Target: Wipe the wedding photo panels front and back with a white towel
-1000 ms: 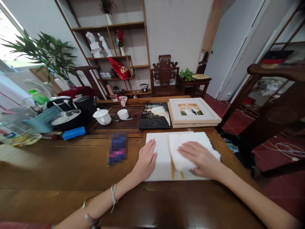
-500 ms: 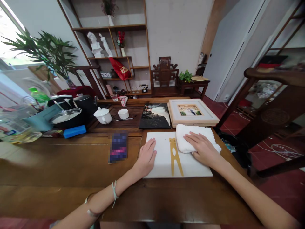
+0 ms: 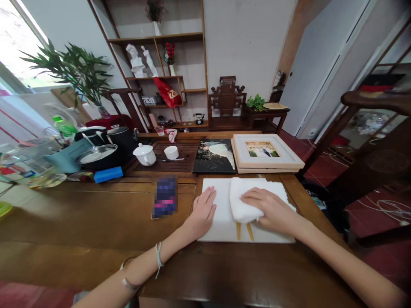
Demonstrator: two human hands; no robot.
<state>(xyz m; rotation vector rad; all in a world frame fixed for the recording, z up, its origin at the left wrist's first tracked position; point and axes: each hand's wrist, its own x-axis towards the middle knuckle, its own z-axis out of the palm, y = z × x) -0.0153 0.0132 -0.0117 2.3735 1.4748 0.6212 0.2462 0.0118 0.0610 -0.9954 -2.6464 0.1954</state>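
A white board lies flat near the right end of the wooden table. My left hand rests on its left edge, fingers stretched out flat and holding nothing. In my right hand is a folded white towel, pressed down onto the board with the fingers slightly bent over it. Under the towel lies a gold clothespin shape on the board; only its two lower legs show, and its upper part is hidden.
Behind the board lie a dark picture panel and a white-framed picture. Left of the board is a blurred dark packet. A lidded white bowl, a white cup and a blue block stand farther left.
My right hand has slid the towel left and toward me, over the gold shape's upper part. The left hand stays on the board's edge. The whole view has shifted slightly.
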